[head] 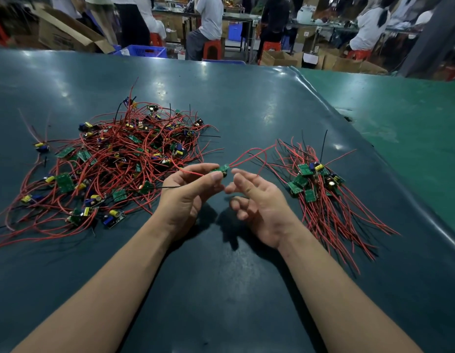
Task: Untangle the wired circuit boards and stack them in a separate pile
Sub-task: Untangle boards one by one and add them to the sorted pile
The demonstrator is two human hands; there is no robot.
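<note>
Left hand (pixel 189 193): one circuit board (pixel 222 169) is pinched between thumb and fingertips.
Right hand (pixel 257 205): held empty, fingers loosely spread, beside the board.

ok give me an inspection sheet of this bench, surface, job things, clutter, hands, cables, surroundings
surface: dark green mat with glare patches; its right edge curls up.
job's things: big tangled heap of boards on the left; smaller sorted pile on the right, wires fanned toward the near edge; one board held up between the two.
clutter: one stray board lies left of the heap.
grips: left hand pinches the held board; right hand is open beside it, holding nothing.
cables: mostly red leads, a few black; the held board's red wires trail toward the sorted pile.
surroundings: seated workers, red stools, cardboard boxes, blue crate behind.
</note>
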